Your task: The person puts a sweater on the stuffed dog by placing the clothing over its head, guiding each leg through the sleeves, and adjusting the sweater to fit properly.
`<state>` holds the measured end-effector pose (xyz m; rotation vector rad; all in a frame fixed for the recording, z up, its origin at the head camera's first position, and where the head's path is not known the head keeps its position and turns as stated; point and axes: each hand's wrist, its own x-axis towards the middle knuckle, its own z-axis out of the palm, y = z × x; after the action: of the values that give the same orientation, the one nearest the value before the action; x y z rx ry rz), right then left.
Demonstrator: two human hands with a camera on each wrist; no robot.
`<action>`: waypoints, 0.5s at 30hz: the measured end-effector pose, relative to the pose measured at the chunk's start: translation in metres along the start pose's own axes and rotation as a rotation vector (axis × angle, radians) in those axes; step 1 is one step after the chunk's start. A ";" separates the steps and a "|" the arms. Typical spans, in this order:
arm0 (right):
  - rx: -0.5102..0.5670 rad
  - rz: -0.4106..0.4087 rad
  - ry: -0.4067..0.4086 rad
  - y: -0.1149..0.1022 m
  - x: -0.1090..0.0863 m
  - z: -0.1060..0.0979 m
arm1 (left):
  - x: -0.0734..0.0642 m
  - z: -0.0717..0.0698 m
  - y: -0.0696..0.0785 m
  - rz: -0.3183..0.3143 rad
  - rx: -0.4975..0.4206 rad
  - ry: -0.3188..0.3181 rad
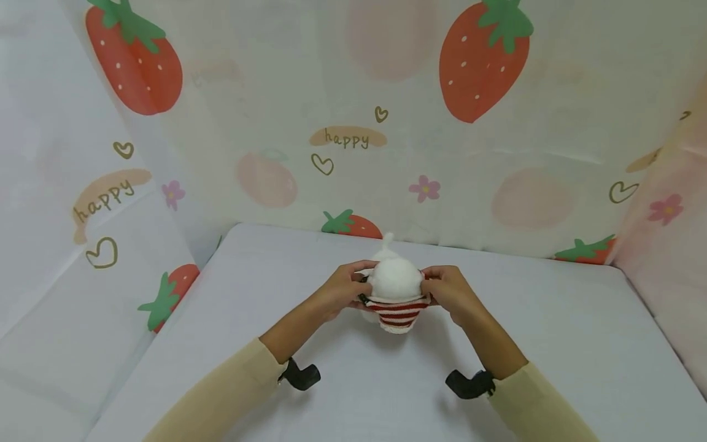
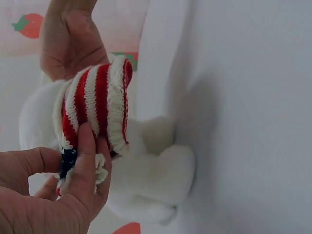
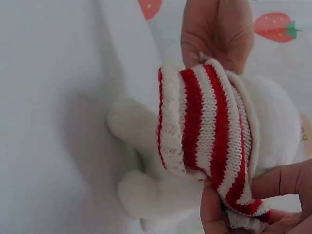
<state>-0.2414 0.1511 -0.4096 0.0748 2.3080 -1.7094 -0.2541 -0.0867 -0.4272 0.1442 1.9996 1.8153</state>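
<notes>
A white plush toy [image 1: 394,279] stands on the table between both hands, its rounded limbs [image 2: 165,170] touching the surface in the left wrist view. A red-and-white striped knitted garment [image 1: 397,312] with a ribbed white edge is around the toy, below its round white top. My left hand [image 1: 339,288] pinches the garment's left side, by a dark blue patch [image 2: 68,161]. On the other side, my right hand [image 1: 450,291] pinches the garment's edge between thumb and fingers [image 3: 278,180]. The toy's face is hidden.
A white-covered table [image 1: 265,258] lies under the toy. Cloth walls [image 1: 265,110] printed with strawberries, hearts and flowers stand behind and at both sides. A black wrist device [image 1: 302,376] sticks out from each sleeve.
</notes>
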 end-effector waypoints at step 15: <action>0.449 0.195 -0.071 0.021 0.008 0.003 | 0.011 -0.007 -0.017 -0.055 -0.212 -0.092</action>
<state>-0.2444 0.1540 -0.4319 0.3083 1.7631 -2.0497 -0.2625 -0.0914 -0.4463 0.1050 1.7197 1.9352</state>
